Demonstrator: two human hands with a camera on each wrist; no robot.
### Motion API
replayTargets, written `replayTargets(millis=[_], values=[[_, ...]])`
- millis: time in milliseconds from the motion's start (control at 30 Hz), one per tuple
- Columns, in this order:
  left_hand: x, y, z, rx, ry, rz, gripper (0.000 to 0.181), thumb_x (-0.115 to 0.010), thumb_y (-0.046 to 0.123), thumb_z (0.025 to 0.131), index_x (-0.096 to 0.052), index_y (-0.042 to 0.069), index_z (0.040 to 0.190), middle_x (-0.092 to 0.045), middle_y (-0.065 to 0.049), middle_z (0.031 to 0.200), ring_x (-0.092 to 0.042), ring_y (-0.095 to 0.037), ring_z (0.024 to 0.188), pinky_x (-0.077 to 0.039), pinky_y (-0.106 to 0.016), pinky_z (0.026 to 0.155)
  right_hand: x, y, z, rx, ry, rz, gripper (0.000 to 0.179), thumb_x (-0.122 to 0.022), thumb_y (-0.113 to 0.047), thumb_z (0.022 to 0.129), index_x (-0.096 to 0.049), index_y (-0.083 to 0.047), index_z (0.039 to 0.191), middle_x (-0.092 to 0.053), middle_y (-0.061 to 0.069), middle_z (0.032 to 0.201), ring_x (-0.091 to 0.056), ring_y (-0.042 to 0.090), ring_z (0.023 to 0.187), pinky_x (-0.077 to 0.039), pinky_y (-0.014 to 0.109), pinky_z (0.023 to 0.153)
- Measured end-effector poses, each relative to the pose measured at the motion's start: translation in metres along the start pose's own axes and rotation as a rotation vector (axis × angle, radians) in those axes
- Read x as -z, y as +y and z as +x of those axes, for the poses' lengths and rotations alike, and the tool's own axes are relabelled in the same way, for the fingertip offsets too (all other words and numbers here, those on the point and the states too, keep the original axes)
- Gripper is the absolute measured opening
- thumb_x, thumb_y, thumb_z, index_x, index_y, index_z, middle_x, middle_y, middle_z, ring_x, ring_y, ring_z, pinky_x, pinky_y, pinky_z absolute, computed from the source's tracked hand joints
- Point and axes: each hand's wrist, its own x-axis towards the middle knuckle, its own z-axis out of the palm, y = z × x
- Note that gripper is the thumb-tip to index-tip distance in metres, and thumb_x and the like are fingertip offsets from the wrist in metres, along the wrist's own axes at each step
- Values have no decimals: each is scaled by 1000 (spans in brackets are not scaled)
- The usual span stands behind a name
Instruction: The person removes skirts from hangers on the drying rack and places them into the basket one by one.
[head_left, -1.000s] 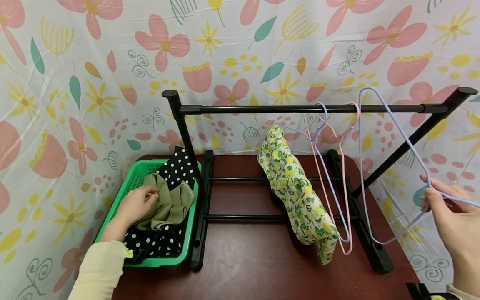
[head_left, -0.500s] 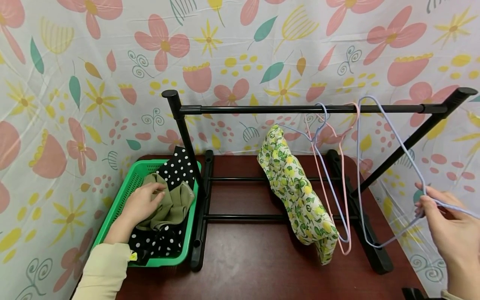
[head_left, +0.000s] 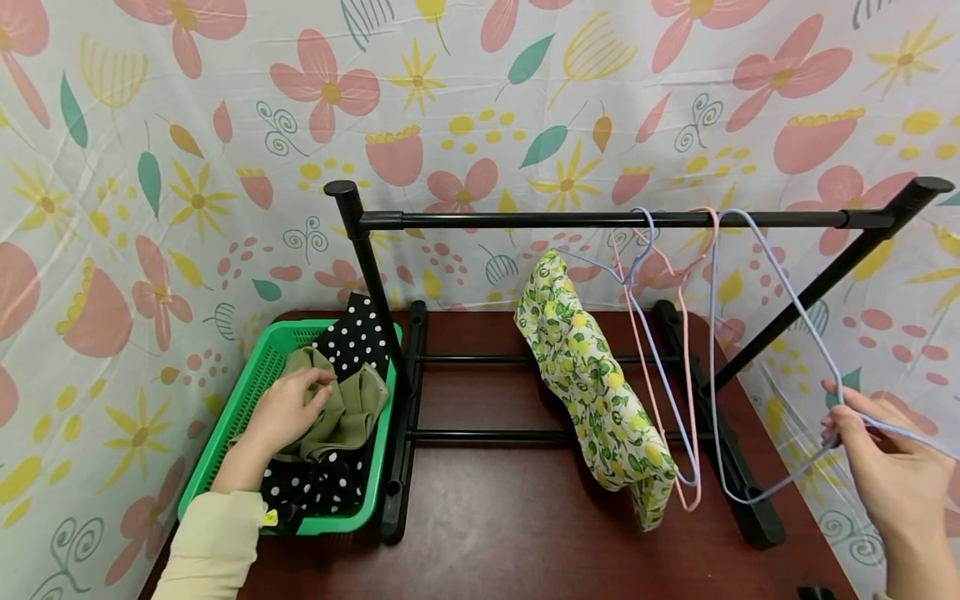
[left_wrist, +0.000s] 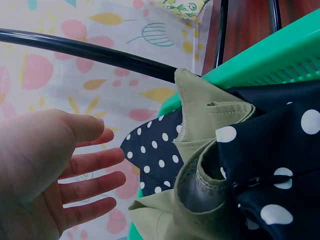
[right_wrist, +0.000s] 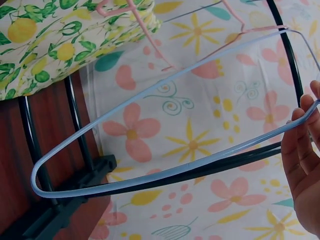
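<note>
Head view shows the person's right hand (head_left: pixel 881 467) at the right edge of the frame, fingers curled and pinching the corner of a pale blue wire hanger (head_left: pixel 757 358), whose hook is looped over the black rail (head_left: pixel 600 218) in the upper middle of the frame; the right wrist view shows the same thin wire running across the fingers (right_wrist: pixel 300 150). The left hand (head_left: pixel 281 414), at the lower left, rests on an olive-green garment (head_left: pixel 341 412) in the green basket (head_left: pixel 258 375); in the left wrist view its fingers (left_wrist: pixel 90 180) are straight and spread, gripping nothing. The hanger looks light, thin and springy, likely to flex or swing if pulled by one end, so a hold at the shoulder bend or just under the hook seems the steadiest. The olive cloth looks soft and limp, apt to sag and slide off a smooth hanger, so its collar or shoulder seam appears the best place to grip. A black polka-dot cloth (head_left: pixel 352 337) lies under and around the olive one. Further along the rail hang a lemon-print garment (head_left: pixel 600 392), a second blue hanger (head_left: pixel 652 350) and a pink hanger (head_left: pixel 686 375). All stand on a dark red table (head_left: pixel 487 533) before a flowered curtain (head_left: pixel 187 125).
</note>
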Motion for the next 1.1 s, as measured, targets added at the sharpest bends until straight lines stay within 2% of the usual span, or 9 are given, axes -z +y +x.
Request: replayTargets(millis=[200,367,433,467,567,700,733,1000,1100], values=[[-1,-1,-2,-9,12,-13,22,-55,17,92,-63,9,112,-63,-8,105,-60,-27,91,-48,-44,72,1,1,-2,-9,0,-11,28,-46,28,79,-48,30,107,-68,15,99,-62,13,66,-51,14,61],[-1,-2,-3,-8,18,-19,23,-55,17,93,-63,9,113,-63,-9,106,-60,-28,92,-48,-45,73,2,-1,-5,-69,34,-147,26,-49,23,81,-50,29,107,-70,8,97,-60,10,64,-49,12,59],[-1,-2,-3,-7,23,-25,23,-55,17,93,-63,8,113,-63,-9,107,-59,-28,92,-48,-46,74,2,-1,-6,-81,33,-174,26,-49,23,81,-50,29,107,-70,6,95,-60,10,63,-49,12,59],[-2,-2,-3,-6,27,-28,23,-55,18,93,-63,9,113,-63,-9,107,-60,-28,93,-48,-46,74,3,1,-7,-75,22,-147,26,-49,24,81,-49,29,106,-70,7,94,-60,10,63,-49,12,59],[-4,-4,-4,-8,42,-38,23,-54,19,93,-63,10,113,-63,-8,107,-60,-28,93,-48,-46,74,4,0,-7,-94,5,-286,26,-49,23,81,-51,28,107,-69,0,89,-59,8,61,-49,11,59],[-6,-5,-5,-14,66,-51,21,-55,16,93,-63,10,111,-63,-9,107,-60,-27,92,-48,-46,74,4,-1,-6,-136,0,-580,26,-51,19,82,-56,22,108,-65,-10,83,-57,2,60,-47,8,59],[-7,-4,-5,-15,70,-54,21,-55,16,93,-63,10,111,-63,-9,106,-60,-27,91,-48,-45,74,4,-1,-6,-136,-1,-617,27,-52,19,83,-57,20,109,-65,-11,84,-56,0,60,-47,7,59],[-7,0,-6,-4,87,-65,22,-53,19,94,-63,10,111,-63,-8,106,-59,-25,89,-47,-44,71,2,1,0,-78,-11,-756,27,-58,14,82,-62,12,108,-60,-22,82,-55,-10,63,-43,1,62],[-8,2,-6,0,96,-67,21,-54,18,93,-63,10,110,-63,-8,105,-59,-25,90,-47,-45,73,2,0,5,-39,-24,-768,25,-58,12,82,-64,12,106,-58,-25,80,-55,-14,63,-42,0,61]])
